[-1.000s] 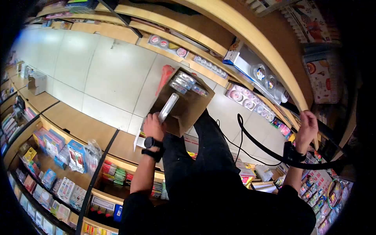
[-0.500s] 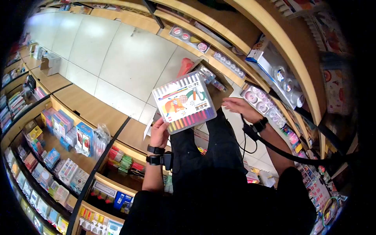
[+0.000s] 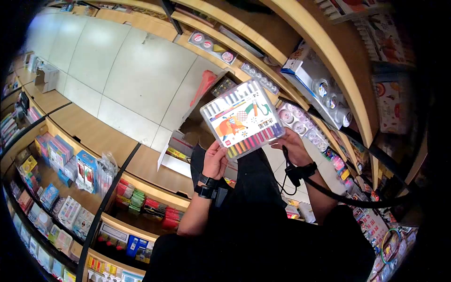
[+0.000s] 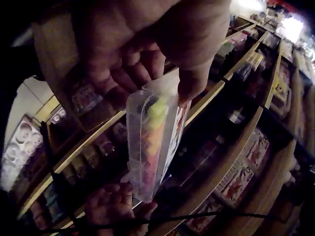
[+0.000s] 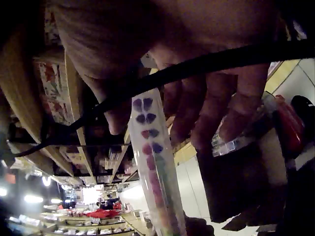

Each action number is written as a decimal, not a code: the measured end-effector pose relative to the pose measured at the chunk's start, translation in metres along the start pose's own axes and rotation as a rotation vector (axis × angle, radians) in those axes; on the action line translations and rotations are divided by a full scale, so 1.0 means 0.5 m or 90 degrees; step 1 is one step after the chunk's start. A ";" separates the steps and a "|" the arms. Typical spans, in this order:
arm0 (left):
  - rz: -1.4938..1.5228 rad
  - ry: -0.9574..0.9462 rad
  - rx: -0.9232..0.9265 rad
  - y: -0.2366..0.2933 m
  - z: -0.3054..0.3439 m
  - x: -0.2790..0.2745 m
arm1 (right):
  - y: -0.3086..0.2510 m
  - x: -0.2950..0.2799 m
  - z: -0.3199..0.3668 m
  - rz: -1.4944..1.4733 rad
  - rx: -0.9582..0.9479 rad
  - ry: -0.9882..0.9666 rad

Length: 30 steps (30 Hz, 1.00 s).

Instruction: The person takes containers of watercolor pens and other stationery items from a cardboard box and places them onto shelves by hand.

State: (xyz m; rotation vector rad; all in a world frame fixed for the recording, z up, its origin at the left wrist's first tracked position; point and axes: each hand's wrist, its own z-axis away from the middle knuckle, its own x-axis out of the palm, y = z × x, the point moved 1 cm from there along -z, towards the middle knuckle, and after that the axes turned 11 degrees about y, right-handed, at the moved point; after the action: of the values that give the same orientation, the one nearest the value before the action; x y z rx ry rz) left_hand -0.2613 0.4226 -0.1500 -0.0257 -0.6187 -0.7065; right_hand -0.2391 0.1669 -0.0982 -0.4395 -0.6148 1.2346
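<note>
A clear plastic case of colored felt-tip pens (image 3: 242, 117), with a printed white label, is held up before the body, its label side toward the head camera. My left hand (image 3: 215, 160) pinches its lower left corner, thumb on the label side and fingers behind. At the lower right corner my right hand (image 3: 293, 145) grips the case between thumb and fingers. The right wrist view shows the pens' dark and pink ends (image 5: 152, 147) through the case wall. Behind the case stands an open cardboard box (image 3: 193, 126), partly hidden, with packs inside.
A black cable (image 3: 357, 199) runs from the right wrist across the right side. Wooden shelves with round clear containers (image 3: 322, 89) rise at the right. A red thing (image 3: 203, 87) lies by the box. Boxed goods (image 3: 87, 171) fill the left shelves.
My left hand has brought the pen case up out of the box, turned its label toward the head camera and tilted it. The right hand has come in from the shelf edge to the case's right corner.
</note>
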 end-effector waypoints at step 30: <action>0.063 -0.072 0.026 -0.127 -0.002 0.268 | -0.090 0.035 0.040 0.014 -0.176 0.026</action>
State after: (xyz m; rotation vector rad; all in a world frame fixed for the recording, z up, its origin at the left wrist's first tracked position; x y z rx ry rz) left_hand -0.2207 0.2932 -0.0897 -0.0589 -0.7351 -0.5992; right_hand -0.2154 0.1707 -0.0517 -0.7025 -0.7511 1.1619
